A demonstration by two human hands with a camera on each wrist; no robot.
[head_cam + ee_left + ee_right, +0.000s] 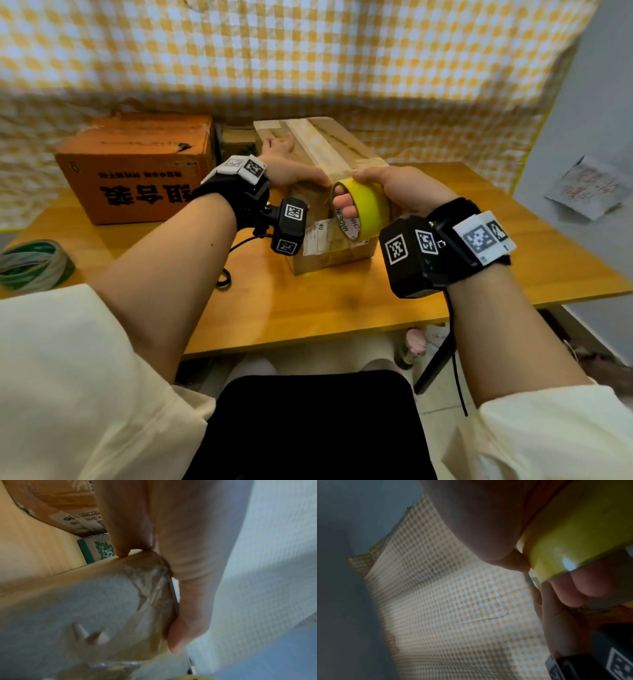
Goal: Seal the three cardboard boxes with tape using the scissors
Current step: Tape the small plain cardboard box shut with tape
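Note:
A brown cardboard box (329,195) stands mid-table with a strip of clear tape (322,144) running along its top seam. My left hand (284,164) lies flat on the box top, fingers straight, thumb along the near top edge. In the left wrist view the thumb (180,635) presses wrinkled tape (150,582) at the edge of the box (77,608). My right hand (394,192) grips a yellow tape roll (364,209) against the box's near face, fingers through its core. The roll (573,534) fills the right wrist view. No scissors show.
An orange box (137,168) sits at the left, and a small green-printed box (239,140) stands behind, between the two. A green and white tape roll (34,263) lies at the table's left edge. The wooden table (308,308) ends just before my lap. Checked cloth (308,51) hangs behind.

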